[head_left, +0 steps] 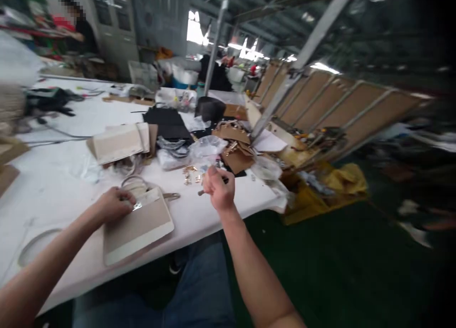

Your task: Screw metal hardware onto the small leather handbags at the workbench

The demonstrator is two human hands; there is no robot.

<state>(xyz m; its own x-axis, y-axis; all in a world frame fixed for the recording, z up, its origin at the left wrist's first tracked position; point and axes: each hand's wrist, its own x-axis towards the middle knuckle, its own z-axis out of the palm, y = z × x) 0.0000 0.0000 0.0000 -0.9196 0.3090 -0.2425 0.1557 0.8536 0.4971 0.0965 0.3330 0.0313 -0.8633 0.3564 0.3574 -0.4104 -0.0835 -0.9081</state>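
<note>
My left hand (116, 204) is at the upper left part of a flat beige bag piece (142, 228) with a pale border, lying near the table's front edge. Its fingers are curled on the piece, beside a small shiny metal part (137, 206). Behind the piece lie a looped strip (135, 180) and a grey strap end (172, 196). My right hand (220, 188) is raised over the table, closed around a small dark-handled tool whose tip (201, 192) points left. Small gold-coloured metal fittings (190, 173) are scattered just beyond it.
A stack of beige panels (119, 143), black sheets (167, 123), plastic bags (208, 146) and brown card pieces (235, 152) crowd the white table (199, 219). A metal post (274, 105) rises at right. A yellow sack (351, 178) lies beyond. One person (85, 31) is at far left.
</note>
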